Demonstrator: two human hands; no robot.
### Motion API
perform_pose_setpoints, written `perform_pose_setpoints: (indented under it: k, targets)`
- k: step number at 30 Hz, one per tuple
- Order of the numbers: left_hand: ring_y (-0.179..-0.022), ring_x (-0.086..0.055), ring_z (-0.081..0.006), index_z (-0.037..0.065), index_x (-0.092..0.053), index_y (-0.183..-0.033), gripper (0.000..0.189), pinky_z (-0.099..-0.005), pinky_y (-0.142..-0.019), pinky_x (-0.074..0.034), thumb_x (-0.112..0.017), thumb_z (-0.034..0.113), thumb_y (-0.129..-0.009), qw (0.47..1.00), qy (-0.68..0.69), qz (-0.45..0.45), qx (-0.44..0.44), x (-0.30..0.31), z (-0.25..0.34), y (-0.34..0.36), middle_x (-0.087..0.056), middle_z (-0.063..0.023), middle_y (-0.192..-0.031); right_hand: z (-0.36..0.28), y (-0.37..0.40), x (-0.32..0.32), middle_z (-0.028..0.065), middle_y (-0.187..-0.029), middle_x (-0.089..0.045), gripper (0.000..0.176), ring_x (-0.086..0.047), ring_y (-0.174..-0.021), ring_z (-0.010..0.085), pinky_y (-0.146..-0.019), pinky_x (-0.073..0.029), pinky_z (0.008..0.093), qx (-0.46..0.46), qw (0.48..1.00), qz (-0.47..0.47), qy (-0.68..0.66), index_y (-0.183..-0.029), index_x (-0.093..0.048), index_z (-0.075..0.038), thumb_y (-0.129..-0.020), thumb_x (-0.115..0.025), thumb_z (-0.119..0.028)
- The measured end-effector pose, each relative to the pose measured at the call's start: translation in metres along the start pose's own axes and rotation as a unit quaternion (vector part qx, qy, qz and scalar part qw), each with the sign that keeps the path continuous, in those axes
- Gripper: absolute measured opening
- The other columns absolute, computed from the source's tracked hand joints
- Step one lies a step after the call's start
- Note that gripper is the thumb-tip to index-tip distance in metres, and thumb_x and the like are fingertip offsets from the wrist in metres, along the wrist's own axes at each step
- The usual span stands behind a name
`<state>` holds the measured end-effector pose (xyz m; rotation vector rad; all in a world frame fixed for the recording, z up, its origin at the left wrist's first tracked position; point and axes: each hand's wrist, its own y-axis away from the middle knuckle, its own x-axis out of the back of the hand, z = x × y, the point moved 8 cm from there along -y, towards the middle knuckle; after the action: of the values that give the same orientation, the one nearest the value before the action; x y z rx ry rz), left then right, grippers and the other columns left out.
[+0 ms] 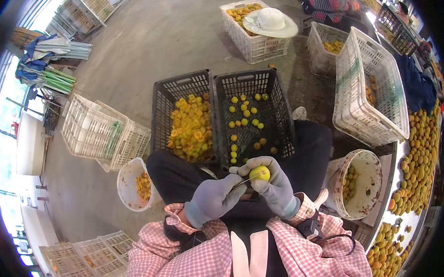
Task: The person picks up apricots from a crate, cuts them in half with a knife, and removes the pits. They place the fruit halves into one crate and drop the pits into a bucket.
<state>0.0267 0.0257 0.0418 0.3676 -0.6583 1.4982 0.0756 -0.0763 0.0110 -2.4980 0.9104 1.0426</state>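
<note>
In front of my lap, my right hand [273, 186], in a grey glove, grips a yellow-green apricot [260, 173] between thumb and fingers. My left hand [213, 201], gloved too, is closed on a small knife [242, 182]; its thin blade reaches to the apricot, and the handle is mostly hidden by the fingers. Just beyond stand two black crates side by side. Halved apricots are heaped in the left black crate [182, 81], while scattered whole fruit lies in the right black crate [244, 76].
White buckets stand at my left [126, 186] and right [333, 175], each with fruit inside. White crates [91, 128] are stacked to the left. A tall white crate [365, 102] is at the right, near fruit spread along a table [398, 188]. A hat [270, 23] rests on a filled crate.
</note>
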Motion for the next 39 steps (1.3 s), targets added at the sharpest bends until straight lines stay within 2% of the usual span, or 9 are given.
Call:
perform_pose_setpoints:
  k: [11,19,21,23,29,33,35,37,39]
  targets:
    - [-0.057,-0.061,-0.0332,0.006,-0.056,-0.103,0.023,-0.0419,-0.049,-0.045,-0.065,0.018,-0.085,0.999,-0.036,0.032,-0.015,-0.008,0.000,-0.005,-0.061,-0.0149,-0.068,0.002,-0.004,0.001,0.0152,-0.123,-0.057,0.046,-0.046,-0.128,0.0264,-0.112,-0.028,0.0435,0.075,0.996,0.052,0.024,-0.123,-0.040,-0.003,-0.093,-0.060,-0.032]
    - [-0.065,-0.062,-0.0371,0.003,-0.049,-0.113,0.036,-0.0436,-0.056,-0.047,-0.065,0.018,-0.084,0.999,0.005,-0.052,-0.006,-0.008,-0.010,-0.016,-0.061,-0.0169,-0.071,-0.011,-0.010,0.002,0.0149,-0.129,-0.054,0.051,-0.043,-0.130,0.0249,-0.115,-0.019,0.0414,0.087,0.981,-0.022,0.169,-0.127,-0.041,-0.003,-0.089,-0.067,-0.026]
    - [-0.066,-0.062,-0.0375,0.002,-0.048,-0.115,0.037,-0.0430,-0.056,-0.047,-0.064,0.018,-0.085,0.997,0.058,-0.055,0.012,-0.011,-0.011,-0.019,-0.062,-0.0171,-0.072,-0.012,-0.012,0.004,0.0158,-0.131,-0.053,0.052,-0.045,-0.128,0.0237,-0.111,-0.029,0.0400,0.089,0.979,-0.018,0.181,-0.128,-0.042,-0.003,-0.089,-0.068,-0.025]
    - [-0.067,-0.063,-0.0380,0.002,-0.047,-0.116,0.038,-0.0424,-0.057,-0.048,-0.063,0.018,-0.086,0.992,0.108,-0.057,0.028,-0.015,-0.012,-0.020,-0.063,-0.0174,-0.073,-0.010,-0.015,-0.001,0.0164,-0.128,-0.054,0.053,-0.052,-0.120,0.0223,-0.100,-0.044,0.0362,0.056,0.998,0.019,-0.001,-0.127,-0.042,-0.003,-0.088,-0.068,-0.028]
    - [-0.073,-0.064,-0.0392,0.002,-0.048,-0.119,0.038,-0.0414,-0.061,-0.049,-0.062,0.019,-0.088,0.996,0.093,-0.009,-0.002,-0.023,-0.030,-0.013,-0.064,-0.0199,-0.084,-0.003,-0.017,0.008,0.0150,-0.119,-0.060,0.054,-0.060,-0.104,0.0210,-0.088,-0.051,0.0338,0.086,0.995,0.054,0.010,-0.129,-0.038,-0.003,-0.091,-0.064,-0.032]
    - [-0.073,-0.066,-0.0237,0.002,-0.056,-0.111,0.028,-0.0348,-0.065,-0.049,-0.064,0.019,-0.090,0.977,0.176,-0.024,0.115,-0.020,-0.054,-0.004,-0.066,-0.0135,-0.086,-0.029,-0.011,0.049,0.0147,-0.123,-0.056,0.060,-0.059,-0.105,0.0200,-0.088,-0.050,0.0313,0.188,0.963,0.187,0.048,-0.140,-0.028,-0.005,-0.093,-0.060,-0.021]
    - [-0.061,-0.050,-0.0062,0.002,-0.057,-0.110,0.022,-0.0231,-0.057,-0.044,-0.060,0.015,-0.093,0.971,0.216,-0.004,0.100,-0.013,-0.053,-0.001,-0.058,0.0017,-0.075,-0.044,-0.005,0.052,0.0152,-0.129,-0.052,0.064,-0.060,-0.103,0.0202,-0.090,-0.049,0.0322,0.143,0.973,0.179,0.024,-0.146,-0.024,-0.006,-0.093,-0.058,-0.014]
    - [-0.064,-0.051,-0.0044,0.002,-0.057,-0.109,0.023,-0.0224,-0.058,-0.043,-0.060,0.020,-0.094,0.947,0.274,-0.024,0.167,-0.019,-0.058,0.001,-0.057,0.0014,-0.075,-0.028,-0.007,0.040,0.0145,-0.131,-0.051,0.060,-0.059,-0.106,0.0214,-0.093,-0.048,0.0335,-0.032,0.995,0.045,-0.087,-0.146,-0.026,-0.006,-0.093,-0.054,-0.007]
    - [-0.064,-0.052,-0.0047,0.002,-0.056,-0.110,0.026,-0.0220,-0.059,-0.044,-0.060,0.023,-0.095,0.982,0.182,0.000,0.057,-0.009,-0.041,-0.009,-0.058,0.0012,-0.075,-0.021,-0.003,0.045,0.0152,-0.132,-0.049,0.062,-0.061,-0.106,0.0219,-0.094,-0.048,0.0322,-0.054,0.993,0.046,-0.098,-0.143,-0.034,-0.004,-0.087,-0.063,-0.002]
